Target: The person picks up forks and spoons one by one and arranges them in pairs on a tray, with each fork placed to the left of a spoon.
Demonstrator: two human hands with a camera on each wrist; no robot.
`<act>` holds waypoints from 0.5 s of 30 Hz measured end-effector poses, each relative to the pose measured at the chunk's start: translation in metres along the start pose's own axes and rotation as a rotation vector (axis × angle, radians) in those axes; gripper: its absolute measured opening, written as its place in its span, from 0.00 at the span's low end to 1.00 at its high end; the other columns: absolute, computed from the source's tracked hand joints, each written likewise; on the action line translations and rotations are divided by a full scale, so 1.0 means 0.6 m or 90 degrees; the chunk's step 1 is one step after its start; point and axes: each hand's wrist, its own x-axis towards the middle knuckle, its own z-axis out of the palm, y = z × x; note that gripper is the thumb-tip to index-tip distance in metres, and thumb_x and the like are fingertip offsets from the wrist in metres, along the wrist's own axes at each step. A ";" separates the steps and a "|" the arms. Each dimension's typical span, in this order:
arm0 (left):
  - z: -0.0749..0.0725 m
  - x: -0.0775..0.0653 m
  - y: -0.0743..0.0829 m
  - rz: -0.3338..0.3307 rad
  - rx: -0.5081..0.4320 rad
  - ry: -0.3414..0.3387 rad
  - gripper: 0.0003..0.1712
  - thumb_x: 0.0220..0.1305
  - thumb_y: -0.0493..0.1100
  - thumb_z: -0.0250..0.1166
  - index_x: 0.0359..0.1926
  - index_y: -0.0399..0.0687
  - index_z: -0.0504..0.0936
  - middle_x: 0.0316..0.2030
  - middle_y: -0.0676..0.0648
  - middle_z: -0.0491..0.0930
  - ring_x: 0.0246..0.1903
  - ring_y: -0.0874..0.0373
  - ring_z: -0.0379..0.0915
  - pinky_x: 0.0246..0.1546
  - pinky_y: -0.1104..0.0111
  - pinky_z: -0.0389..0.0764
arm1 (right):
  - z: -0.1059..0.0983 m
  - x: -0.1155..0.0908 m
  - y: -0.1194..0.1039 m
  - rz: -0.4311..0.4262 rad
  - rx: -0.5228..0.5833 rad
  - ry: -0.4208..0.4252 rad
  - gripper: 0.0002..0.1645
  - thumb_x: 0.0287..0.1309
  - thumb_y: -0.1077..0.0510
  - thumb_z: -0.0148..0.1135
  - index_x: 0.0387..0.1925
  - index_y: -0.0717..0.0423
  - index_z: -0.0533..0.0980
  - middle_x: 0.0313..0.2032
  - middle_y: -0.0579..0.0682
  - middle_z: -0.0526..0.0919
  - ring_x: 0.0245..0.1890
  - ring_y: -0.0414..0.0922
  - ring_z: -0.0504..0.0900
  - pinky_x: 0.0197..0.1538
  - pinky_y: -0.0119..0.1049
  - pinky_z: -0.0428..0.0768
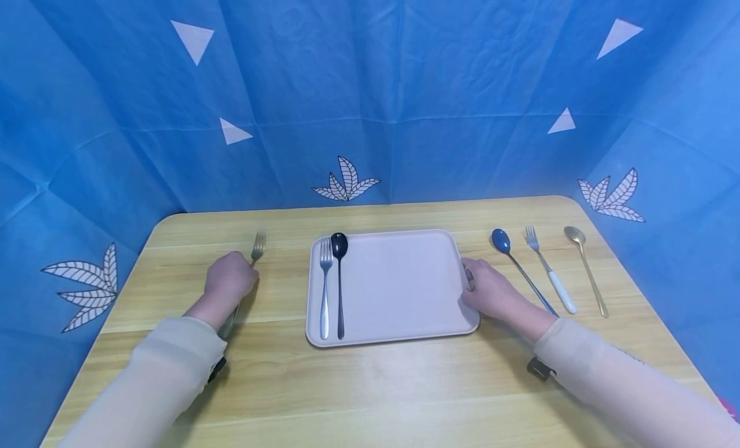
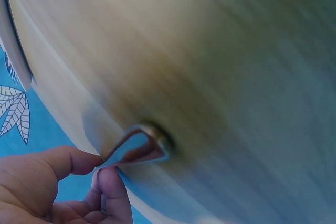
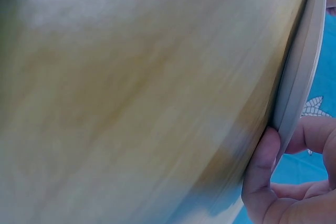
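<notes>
My left hand point(image 1: 230, 279) pinches a metal fork point(image 1: 258, 244) by its handle on the left side of the table, tines pointing away from me. In the left wrist view, thumb and finger meet on the fork's handle point(image 2: 152, 134), whose broad end faces the camera. On the right, my right hand point(image 1: 490, 288) grips the right rim of a pale pinkish tray point(image 1: 399, 281). The right wrist view has the thumb and a finger on either side of the tray's rim point(image 3: 294, 87). A silver fork point(image 1: 326, 261) and a black spoon point(image 1: 340, 245) lie side by side along the tray's left end.
Right of the tray lie a blue-bowled spoon point(image 1: 501, 240), a fork with a white handle point(image 1: 557, 284) and a gold-coloured spoon point(image 1: 590, 268). A blue cloth point(image 1: 370, 69) hangs behind and beside the wooden table point(image 1: 370, 390).
</notes>
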 end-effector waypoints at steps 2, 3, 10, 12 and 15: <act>0.001 -0.002 0.002 0.001 -0.001 0.001 0.15 0.63 0.37 0.54 0.18 0.44 0.70 0.16 0.46 0.68 0.17 0.53 0.64 0.18 0.65 0.67 | 0.000 0.000 -0.001 0.000 -0.001 -0.001 0.45 0.48 0.68 0.62 0.69 0.75 0.59 0.51 0.70 0.75 0.44 0.58 0.80 0.49 0.53 0.82; 0.001 -0.002 0.002 0.002 -0.001 0.003 0.16 0.62 0.36 0.54 0.17 0.45 0.68 0.15 0.47 0.67 0.17 0.54 0.64 0.17 0.65 0.67 | 0.000 0.000 -0.001 0.000 0.000 -0.002 0.45 0.48 0.68 0.62 0.69 0.74 0.59 0.51 0.70 0.75 0.44 0.58 0.80 0.49 0.53 0.82; 0.002 -0.006 0.006 0.012 -0.006 0.014 0.15 0.61 0.36 0.54 0.17 0.46 0.66 0.16 0.47 0.67 0.19 0.52 0.66 0.19 0.64 0.68 | 0.001 0.000 -0.001 0.003 0.003 0.000 0.46 0.48 0.68 0.62 0.69 0.75 0.58 0.51 0.70 0.75 0.45 0.58 0.80 0.49 0.53 0.81; 0.002 -0.007 0.007 0.014 -0.009 0.016 0.14 0.61 0.36 0.54 0.18 0.45 0.67 0.17 0.47 0.68 0.19 0.52 0.66 0.20 0.64 0.69 | 0.001 0.000 -0.001 0.003 0.003 0.000 0.46 0.48 0.68 0.62 0.69 0.75 0.58 0.51 0.70 0.75 0.44 0.58 0.80 0.49 0.52 0.82; 0.002 -0.010 0.009 0.020 -0.013 0.022 0.13 0.60 0.36 0.55 0.19 0.46 0.67 0.18 0.47 0.69 0.20 0.52 0.67 0.20 0.64 0.69 | 0.002 0.000 -0.001 0.005 0.005 -0.001 0.46 0.48 0.68 0.62 0.69 0.75 0.58 0.51 0.70 0.75 0.44 0.58 0.80 0.49 0.52 0.82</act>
